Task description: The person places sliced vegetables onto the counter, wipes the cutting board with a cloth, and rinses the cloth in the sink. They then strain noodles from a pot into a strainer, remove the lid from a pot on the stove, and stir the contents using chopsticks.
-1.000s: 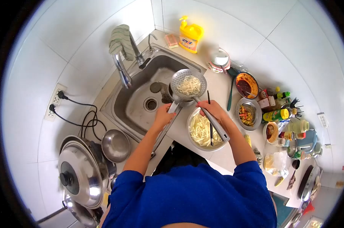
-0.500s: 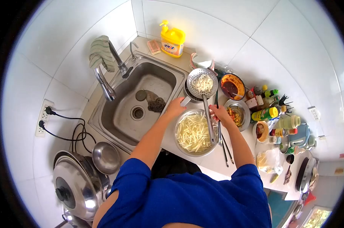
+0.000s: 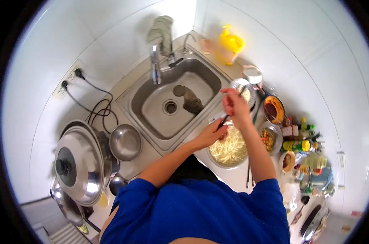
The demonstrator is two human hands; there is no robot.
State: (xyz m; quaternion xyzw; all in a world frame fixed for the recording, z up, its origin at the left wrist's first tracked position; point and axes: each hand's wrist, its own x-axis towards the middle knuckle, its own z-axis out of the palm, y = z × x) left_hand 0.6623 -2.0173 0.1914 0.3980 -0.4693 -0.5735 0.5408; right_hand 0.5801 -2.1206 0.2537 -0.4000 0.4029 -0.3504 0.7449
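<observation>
A thin dark stick, like a chopstick, slants between my hands, its ends blurred. My left hand (image 3: 215,133) is closed round its lower part, above the steel bowl (image 3: 225,166) of pale shreds (image 3: 228,148). Higher up, my right hand (image 3: 236,106) is closed with the stick showing beyond its fingers. Behind that hand, a perforated skimmer (image 3: 238,84) with pale shreds in it is partly hidden. A flat silver handle (image 3: 217,117) sticks out beside my left hand. More dark chopsticks (image 3: 248,175) lie right of the bowl.
On the left is a steel sink (image 3: 156,110) with a dark cloth (image 3: 191,103) inside and a faucet (image 3: 156,67) over it. A lidded pot (image 3: 80,166) and a steel bowl (image 3: 125,142) stand nearby. A pan of red sauce (image 3: 273,110) and several bottles crowd the right.
The view has swung left, so the counter items appear further right. My hands have come closer together, and the dark stick is now between them. The skimmer's long handle no longer shows over the bowl.
</observation>
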